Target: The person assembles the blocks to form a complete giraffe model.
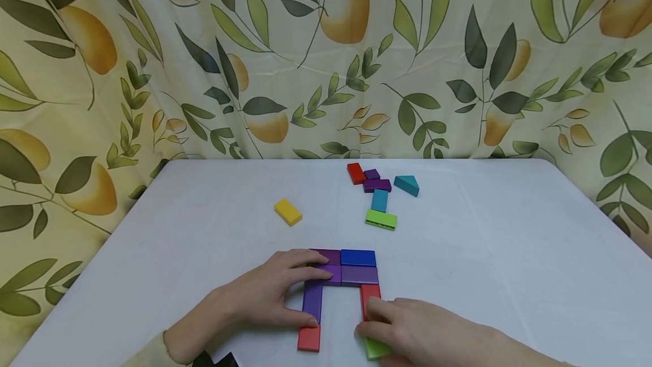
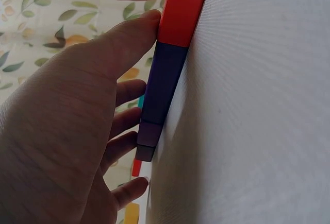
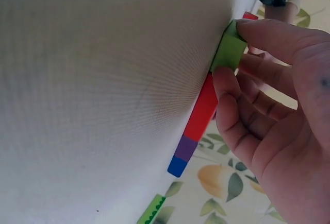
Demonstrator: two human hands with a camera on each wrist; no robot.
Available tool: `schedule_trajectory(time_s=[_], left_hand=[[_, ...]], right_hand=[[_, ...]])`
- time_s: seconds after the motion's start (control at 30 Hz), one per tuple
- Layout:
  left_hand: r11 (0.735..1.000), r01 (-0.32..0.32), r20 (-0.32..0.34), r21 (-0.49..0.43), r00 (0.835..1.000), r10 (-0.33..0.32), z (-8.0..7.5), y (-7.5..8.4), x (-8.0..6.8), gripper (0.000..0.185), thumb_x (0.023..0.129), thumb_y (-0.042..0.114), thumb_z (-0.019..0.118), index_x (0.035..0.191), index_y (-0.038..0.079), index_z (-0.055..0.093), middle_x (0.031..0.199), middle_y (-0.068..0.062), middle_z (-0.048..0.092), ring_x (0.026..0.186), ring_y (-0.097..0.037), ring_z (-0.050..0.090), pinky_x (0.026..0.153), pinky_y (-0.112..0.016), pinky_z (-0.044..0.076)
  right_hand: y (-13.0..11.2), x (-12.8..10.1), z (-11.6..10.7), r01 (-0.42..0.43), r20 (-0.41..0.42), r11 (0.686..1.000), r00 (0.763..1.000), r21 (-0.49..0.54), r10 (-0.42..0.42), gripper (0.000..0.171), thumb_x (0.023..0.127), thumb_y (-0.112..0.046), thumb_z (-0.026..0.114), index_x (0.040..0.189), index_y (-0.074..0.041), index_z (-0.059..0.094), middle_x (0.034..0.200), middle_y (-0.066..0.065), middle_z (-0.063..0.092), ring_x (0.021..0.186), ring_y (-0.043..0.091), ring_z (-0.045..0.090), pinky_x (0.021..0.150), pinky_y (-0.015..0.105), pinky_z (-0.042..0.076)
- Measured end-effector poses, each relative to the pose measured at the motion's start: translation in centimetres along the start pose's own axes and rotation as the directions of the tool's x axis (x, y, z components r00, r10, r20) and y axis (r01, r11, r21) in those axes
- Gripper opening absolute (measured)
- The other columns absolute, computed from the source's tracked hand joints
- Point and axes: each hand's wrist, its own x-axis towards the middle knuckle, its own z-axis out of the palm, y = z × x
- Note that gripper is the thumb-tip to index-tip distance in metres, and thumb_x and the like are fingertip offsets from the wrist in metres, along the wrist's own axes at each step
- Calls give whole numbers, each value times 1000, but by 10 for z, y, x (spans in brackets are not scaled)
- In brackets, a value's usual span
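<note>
Right hand pinches a lime-green block at the block arch's five-o'clock foot, where it meets a red block; left hand, spread wide, touches the nine-o'clock side. Aligning seems in hand; next probably calls for releasing without shifting that joint.

Light-green block pinched against near end of long red block.
</note>
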Motion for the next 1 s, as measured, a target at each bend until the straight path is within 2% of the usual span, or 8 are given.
schedule_trajectory(time_s=[0.37, 1.0], left_hand=[[1000, 24, 15, -1, 1000, -24, -1, 1, 0, 67, 87, 66, 65, 146, 36, 53, 156, 14, 35, 144, -16, 30, 112, -50, 36], [1000, -1, 1, -6, 1000, 1, 0, 1, -1, 67, 88, 66, 65, 146, 34, 54, 156, 14, 35, 145, -15, 29, 114, -49, 34]], right_hand=[[0, 1, 0, -26, 11, 1000, 1000, 18, 26, 31, 95, -28, 73, 125, -24, 67, 100, -13, 45, 83, -5, 48, 72, 11, 48], [0, 1, -1, -88, 40, 991, 996, 104, 84, 32, 96, -33, 70, 127, -24, 66, 101, -14, 45, 81, -5, 49, 70, 12, 48]])
